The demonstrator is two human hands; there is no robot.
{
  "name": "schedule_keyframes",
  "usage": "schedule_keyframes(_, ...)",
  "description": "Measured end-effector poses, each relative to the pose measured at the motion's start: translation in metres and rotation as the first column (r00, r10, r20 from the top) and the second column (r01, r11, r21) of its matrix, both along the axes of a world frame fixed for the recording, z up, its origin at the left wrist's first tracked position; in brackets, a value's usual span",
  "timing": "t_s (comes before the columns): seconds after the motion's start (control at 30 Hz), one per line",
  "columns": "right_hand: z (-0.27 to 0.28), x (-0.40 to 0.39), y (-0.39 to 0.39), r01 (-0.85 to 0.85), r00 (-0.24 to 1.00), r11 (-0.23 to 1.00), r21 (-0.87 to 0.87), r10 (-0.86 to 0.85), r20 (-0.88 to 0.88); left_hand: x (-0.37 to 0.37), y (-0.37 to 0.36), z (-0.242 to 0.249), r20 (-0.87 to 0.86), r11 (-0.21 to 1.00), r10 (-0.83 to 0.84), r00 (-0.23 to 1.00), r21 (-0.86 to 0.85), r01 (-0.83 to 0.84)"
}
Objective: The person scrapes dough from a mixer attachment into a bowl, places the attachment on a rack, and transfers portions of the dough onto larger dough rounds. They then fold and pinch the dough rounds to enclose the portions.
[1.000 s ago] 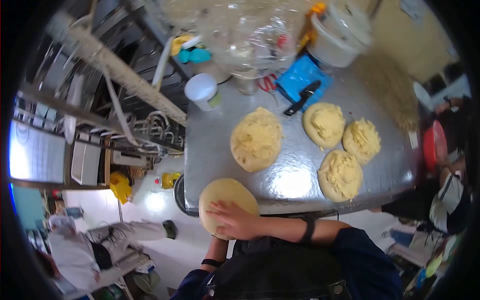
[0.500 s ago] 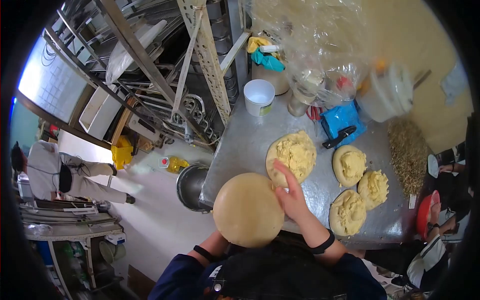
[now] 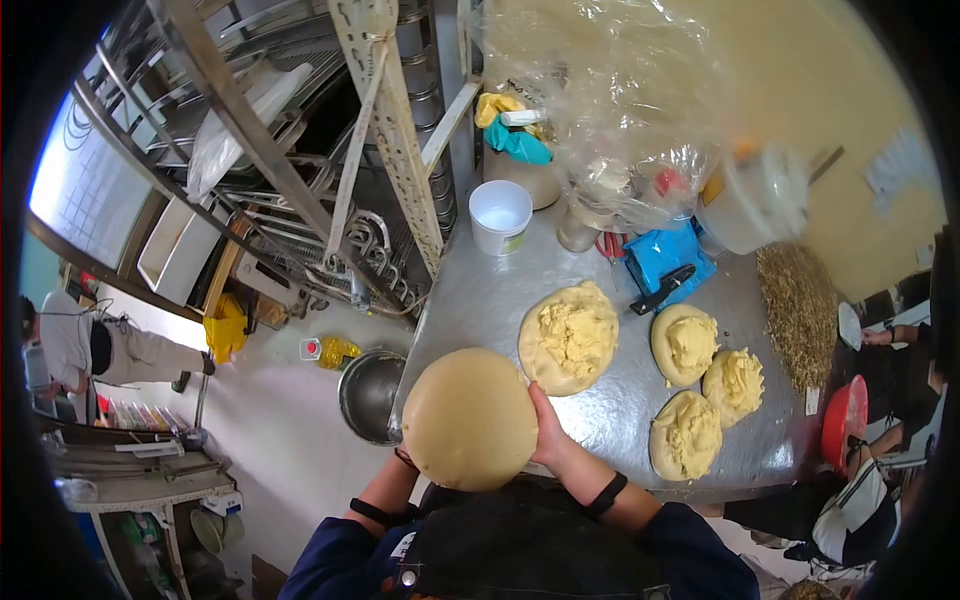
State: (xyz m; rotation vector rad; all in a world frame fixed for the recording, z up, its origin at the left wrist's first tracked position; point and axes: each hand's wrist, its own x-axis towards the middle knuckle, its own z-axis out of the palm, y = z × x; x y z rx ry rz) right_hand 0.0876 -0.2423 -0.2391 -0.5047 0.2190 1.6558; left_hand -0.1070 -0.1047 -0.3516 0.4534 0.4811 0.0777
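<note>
A large smooth round of dough [image 3: 470,418] is held up in front of my body, at the near edge of the metal table [image 3: 470,310]. My right hand [image 3: 545,428] presses against its right side. Under its left side is my left hand [image 3: 405,458], almost wholly hidden by the dough. Just beyond lies a flattened dough round [image 3: 535,350] with a crumbly yellow filling [image 3: 578,335] on top. Three smaller dough pieces topped with the same yellow mass [image 3: 690,345] sit farther right.
On the table stand a white tub [image 3: 501,225], a blue packet [image 3: 665,262] and a grain-covered mass [image 3: 797,315]. A metal bucket [image 3: 368,398] is on the floor at left. A person [image 3: 75,340] stands far left; another's hand [image 3: 878,337] shows at right.
My right hand has moved down from near the filled dough round to the side of the large smooth dough. The whole view has shifted slightly.
</note>
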Motion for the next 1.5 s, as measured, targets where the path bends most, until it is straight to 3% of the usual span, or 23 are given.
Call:
schedule_keyframes(0.07, 0.000, 0.002, 0.005, 0.001, 1.000, 1.000, 0.018, -0.001, -0.031, -0.007, 0.015, 0.000, -0.022, 0.990, -0.058, 0.998, 0.126, 0.060)
schedule_keyframes(0.13, 0.005, 0.005, 0.009, 0.007, 1.000, 0.999, -0.051, -0.009, -0.029, -0.010, 0.033, 0.009, -0.079, 0.909, -0.116, 0.990, 0.392, 0.138)
schedule_keyframes(0.17, 0.004, 0.007, 0.012, 0.017, 0.999, 0.999, -0.051, -0.019, -0.035, -0.007, 0.043, 0.012, -0.139, 0.759, -0.098, 0.985, 0.630, 0.164)
schedule_keyframes(0.2, 0.003, 0.009, 0.014, 0.036, 0.999, 0.998, -0.049, -0.037, -0.016, 0.005, 0.053, 0.029, -0.220, 0.430, 0.070, 0.973, 0.887, 0.169)
schedule_keyframes(0.23, 0.001, 0.009, 0.013, 0.055, 0.998, 0.997, -0.050, -0.055, 0.003, 0.020, 0.064, 0.046, -0.216, 0.025, 0.251, 0.944, 0.976, 0.217)
schedule_keyframes(0.27, -0.012, 0.009, 0.014, 0.064, 0.998, 0.996, -0.055, -0.064, -0.002, 0.020, 0.077, 0.049, -0.274, 0.171, 0.416, 0.867, 0.960, 0.222)
schedule_keyframes(0.3, -0.038, 0.011, 0.016, 0.029, 0.956, 0.986, -0.164, 0.020, 0.293, 0.016, 0.092, 0.050, -0.345, 0.310, 0.556, 0.756, 0.930, 0.197)
schedule_keyframes(0.33, -0.065, 0.014, 0.019, 0.030, 0.824, 0.960, -0.277, 0.133, 0.551, 0.017, 0.099, 0.054, -0.346, 0.309, 0.546, 0.763, 0.930, 0.201)
schedule_keyframes(0.37, -0.093, 0.017, 0.018, 0.043, 0.826, 0.960, -0.278, 0.122, 0.551, 0.018, 0.105, 0.059, -0.244, 0.154, 0.567, 0.787, 0.970, 0.189)
schedule_keyframes(0.4, -0.121, 0.019, 0.014, 0.012, 0.507, 0.929, -0.369, 0.312, 0.804, 0.019, 0.107, 0.065, -0.140, -0.001, 0.574, 0.807, 0.985, 0.171)
schedule_keyframes(0.43, -0.128, 0.018, 0.010, 0.018, 0.088, 0.885, -0.464, 0.461, 0.883, 0.028, 0.101, 0.073, -0.145, 0.002, 0.570, 0.809, 0.985, 0.175)
schedule_keyframes(0.5, -0.133, 0.012, 0.005, 0.055, 0.116, 0.885, -0.462, 0.454, 0.884, 0.056, 0.075, 0.084, -0.050, -0.280, 0.337, 0.940, 0.948, 0.151)
schedule_keyframes(0.57, -0.112, 0.012, 0.004, 0.096, 0.130, 0.886, -0.454, 0.441, 0.888, 0.079, 0.042, 0.083, -0.043, -0.387, 0.186, 0.982, 0.915, 0.113)
schedule_keyframes(0.63, -0.067, 0.010, 0.000, 0.126, 0.288, 0.934, -0.333, 0.287, 0.914, 0.098, 0.009, 0.073, -0.227, -0.526, 0.055, 0.972, 0.821, 0.221)
schedule_keyframes(0.77, -0.084, 0.004, -0.021, 0.081, 0.342, 0.965, -0.250, 0.209, 0.916, 0.106, -0.011, 0.060, -0.289, -0.622, 0.059, 0.956, 0.738, 0.261)
schedule_keyframes(0.83, -0.087, -0.002, -0.020, 0.018, 0.502, 0.991, -0.134, 0.107, 0.858, 0.105, -0.010, 0.058, -0.308, -0.649, 0.080, 0.948, 0.706, 0.284)
schedule_keyframes(0.97, -0.085, 0.000, -0.006, -0.029, 0.598, 0.997, -0.072, 0.075, 0.798, 0.098, -0.003, 0.048, -0.277, -0.636, 0.093, 0.956, 0.722, 0.271)
schedule_keyframes(1.03, -0.072, 0.003, -0.001, -0.068, 0.633, 0.990, -0.121, 0.136, 0.762, 0.096, -0.003, 0.048, -0.267, -0.632, 0.127, 0.955, 0.721, 0.285)
schedule_keyframes(1.17, -0.082, 0.007, -0.010, -0.041, 0.598, 0.990, -0.131, 0.129, 0.791, 0.105, -0.006, 0.050, -0.272, -0.664, 0.126, 0.954, 0.691, 0.285)
schedule_keyframes(1.27, -0.087, 0.007, -0.032, 0.043, 0.497, 0.991, -0.126, 0.088, 0.863, 0.105, -0.008, 0.053, -0.331, -0.652, 0.092, 0.939, 0.693, 0.308)
schedule_keyframes(1.33, -0.083, 0.012, -0.053, 0.029, 0.346, 0.976, -0.214, 0.191, 0.919, 0.100, -0.008, 0.051, -0.319, -0.639, 0.115, 0.941, 0.702, 0.316)
schedule_keyframes(1.43, -0.093, 0.024, -0.080, 0.219, 0.370, 0.958, -0.184, 0.092, 0.924, 0.093, -0.008, 0.052, -0.309, -0.627, 0.097, 0.946, 0.719, 0.299)
schedule_keyframes(1.5, -0.106, 0.036, -0.094, 0.355, 0.492, 0.907, -0.225, 0.024, 0.870, 0.088, -0.007, 0.058, -0.312, -0.613, 0.083, 0.946, 0.733, 0.296)
